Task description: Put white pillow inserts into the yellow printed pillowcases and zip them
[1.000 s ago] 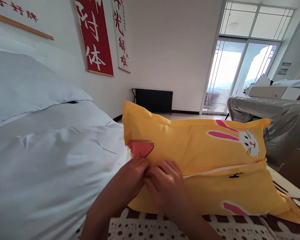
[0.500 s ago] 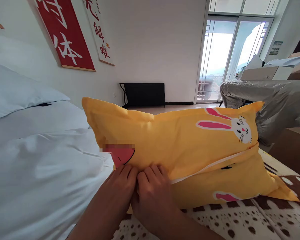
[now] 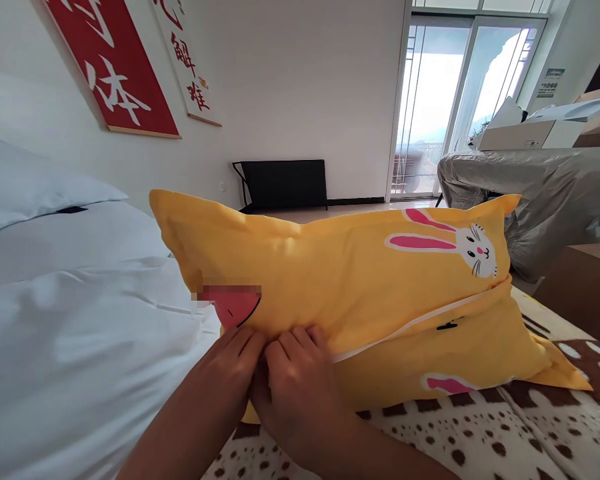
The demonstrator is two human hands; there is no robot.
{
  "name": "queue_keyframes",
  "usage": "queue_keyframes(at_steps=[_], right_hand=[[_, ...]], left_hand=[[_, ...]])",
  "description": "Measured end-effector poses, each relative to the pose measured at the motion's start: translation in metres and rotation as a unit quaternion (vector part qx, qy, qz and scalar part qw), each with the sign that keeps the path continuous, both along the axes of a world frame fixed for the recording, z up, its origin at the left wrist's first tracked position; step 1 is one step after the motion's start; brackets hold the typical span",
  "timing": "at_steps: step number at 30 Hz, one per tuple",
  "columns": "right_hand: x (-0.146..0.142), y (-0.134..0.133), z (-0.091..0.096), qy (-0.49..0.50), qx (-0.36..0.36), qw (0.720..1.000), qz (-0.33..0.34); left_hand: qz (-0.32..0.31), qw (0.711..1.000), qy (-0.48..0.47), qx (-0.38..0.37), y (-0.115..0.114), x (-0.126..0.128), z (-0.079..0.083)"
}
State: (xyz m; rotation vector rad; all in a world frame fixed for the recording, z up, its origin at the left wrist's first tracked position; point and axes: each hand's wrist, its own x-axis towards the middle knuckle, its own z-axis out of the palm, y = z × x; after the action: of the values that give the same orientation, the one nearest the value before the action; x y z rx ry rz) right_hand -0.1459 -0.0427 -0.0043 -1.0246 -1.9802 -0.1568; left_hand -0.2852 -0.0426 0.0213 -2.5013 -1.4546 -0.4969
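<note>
A yellow pillow [image 3: 350,287] with pink-eared rabbit prints lies across a spotted brown-and-cream blanket [image 3: 480,433]. Along its front runs an open slit showing white filling, with a small dark zipper pull [image 3: 447,326] towards the right. My left hand [image 3: 227,377] and my right hand [image 3: 293,383] sit side by side at the slit's left end. Both have their fingers curled and pinched onto the yellow fabric there. What lies under the fingertips is hidden.
White bedding [image 3: 70,333] and a white pillow [image 3: 25,187] fill the left. Red and white banners [image 3: 115,73] hang on the wall. A black rack [image 3: 283,183] stands at the far wall by glass doors [image 3: 445,100]. A silver-covered piece of furniture [image 3: 540,193] and boxes [image 3: 520,133] are on the right.
The view has swung right and down, so the pillow now sits further left in frame. Both hands stay pinched together at the slit's left end, shifting only slightly with it.
</note>
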Motion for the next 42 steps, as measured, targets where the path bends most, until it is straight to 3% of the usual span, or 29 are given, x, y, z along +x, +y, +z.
queue_keyframes(at_steps=[8, 14, 29, 32, 36, 42], right_hand=[[0.003, 0.005, 0.0, -0.006, 0.018, 1.0, -0.018], [0.029, 0.003, 0.011, -0.025, 0.015, 0.998, -0.056], [0.042, -0.009, 0.013, -0.079, 0.026, 0.997, -0.005], [0.043, -0.01, 0.013, -0.076, 0.018, 0.997, -0.001], [0.042, -0.01, 0.014, -0.049, 0.019, 0.998, -0.017], [0.037, 0.0, 0.019, 0.028, 0.075, 0.996, -0.039]], left_hand=[[0.0, 0.999, -0.03, -0.015, 0.0, -0.003, 0.005], [0.037, 0.994, -0.092, -0.047, 0.003, -0.007, 0.015], [-0.043, 0.989, -0.112, -0.085, 0.012, -0.013, 0.017], [-0.074, 0.987, -0.131, -0.053, 0.012, -0.009, 0.017], [-0.099, 0.975, -0.189, 0.054, 0.015, 0.003, 0.014], [-0.054, 0.966, -0.205, 0.15, 0.029, 0.021, -0.004]])
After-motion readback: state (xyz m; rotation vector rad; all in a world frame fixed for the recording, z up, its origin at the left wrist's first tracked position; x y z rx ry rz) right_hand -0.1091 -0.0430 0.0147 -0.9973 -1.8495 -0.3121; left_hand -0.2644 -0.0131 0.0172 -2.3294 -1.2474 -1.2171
